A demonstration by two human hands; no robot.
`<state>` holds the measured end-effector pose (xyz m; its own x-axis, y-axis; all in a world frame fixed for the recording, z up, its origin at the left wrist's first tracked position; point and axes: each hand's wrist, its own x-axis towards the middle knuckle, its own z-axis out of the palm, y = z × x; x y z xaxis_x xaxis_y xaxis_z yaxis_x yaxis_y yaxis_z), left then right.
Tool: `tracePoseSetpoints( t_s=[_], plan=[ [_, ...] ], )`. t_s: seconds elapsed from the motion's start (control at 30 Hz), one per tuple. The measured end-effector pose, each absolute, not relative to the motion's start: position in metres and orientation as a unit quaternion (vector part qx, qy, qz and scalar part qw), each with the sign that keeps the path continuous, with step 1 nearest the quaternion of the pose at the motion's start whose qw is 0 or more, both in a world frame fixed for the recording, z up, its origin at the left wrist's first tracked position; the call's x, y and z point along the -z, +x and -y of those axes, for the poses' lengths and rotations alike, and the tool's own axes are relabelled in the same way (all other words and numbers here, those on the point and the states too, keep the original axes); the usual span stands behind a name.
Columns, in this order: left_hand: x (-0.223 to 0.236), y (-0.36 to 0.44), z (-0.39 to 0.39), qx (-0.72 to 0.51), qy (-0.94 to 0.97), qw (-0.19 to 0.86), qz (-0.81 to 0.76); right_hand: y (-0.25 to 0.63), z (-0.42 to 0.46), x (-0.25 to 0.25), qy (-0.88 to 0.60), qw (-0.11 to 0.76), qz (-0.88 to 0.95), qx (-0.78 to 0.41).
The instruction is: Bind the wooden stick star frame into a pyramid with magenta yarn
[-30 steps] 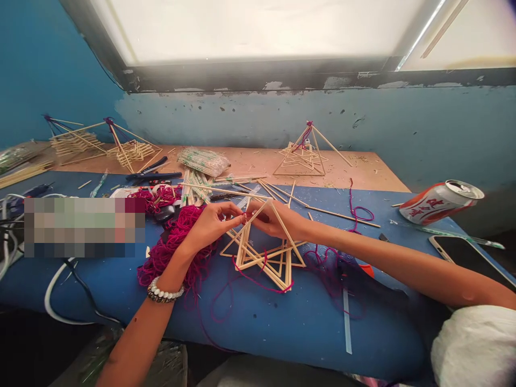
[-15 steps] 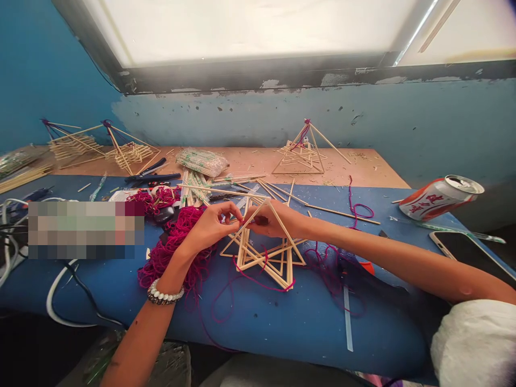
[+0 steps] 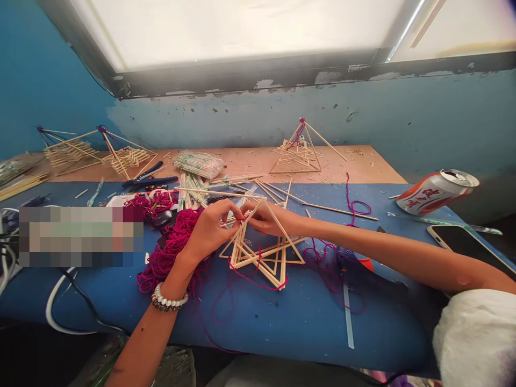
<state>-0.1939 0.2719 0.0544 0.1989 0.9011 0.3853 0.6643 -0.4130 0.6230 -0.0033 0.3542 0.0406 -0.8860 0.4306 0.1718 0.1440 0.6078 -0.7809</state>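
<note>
A frame of thin wooden sticks [image 3: 278, 258], star-shaped with a raised triangle, stands on the blue table in front of me. My left hand [image 3: 215, 226] pinches magenta yarn at the frame's upper left corner, thumb and index finger together. From the other side my right hand [image 3: 272, 217] closes its fingers on the same corner, partly hidden behind the sticks. The exact knot between the fingertips is too small to make out. A strand of magenta yarn [image 3: 258, 284] loops along the frame's lower edge. Beside my left wrist lies a heap of magenta yarn [image 3: 169, 258].
Finished-looking stick pyramids [image 3: 300, 156] stand along the wall. Wrapped stick bundles [image 3: 199, 164], pliers [image 3: 151, 177] and loose sticks [image 3: 338, 210] lie behind the frame. At the right are a drink can [image 3: 437, 193] and a phone [image 3: 471, 250]; cables [image 3: 50, 301] run at left.
Both hands stay at the same corner, with the left fingers curled slightly closer to the right hand. The view has shifted a little; the frame tilts slightly differently.
</note>
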Motion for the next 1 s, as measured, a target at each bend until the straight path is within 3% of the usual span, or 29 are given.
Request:
tracePoseSetpoints(
  t_s=[0.17, 0.7, 1.0],
  plan=[
    [-0.0547, -0.1936, -0.2723, -0.327, 0.789, 0.069, -0.516, -0.0045, -0.3560, -0.0366, -0.167, 0.163, 0.868, -0.437],
    [-0.0601, -0.1975, -0.2700, -0.303, 0.761, 0.078, -0.568, -0.0085, -0.3548, -0.0398, -0.209, 0.165, 0.899, -0.349],
    [-0.0582, -0.1935, -0.2689, -0.297, 0.779, 0.062, -0.549, -0.0094, -0.3549, -0.0390, -0.180, 0.153, 0.845, -0.480]
  ],
)
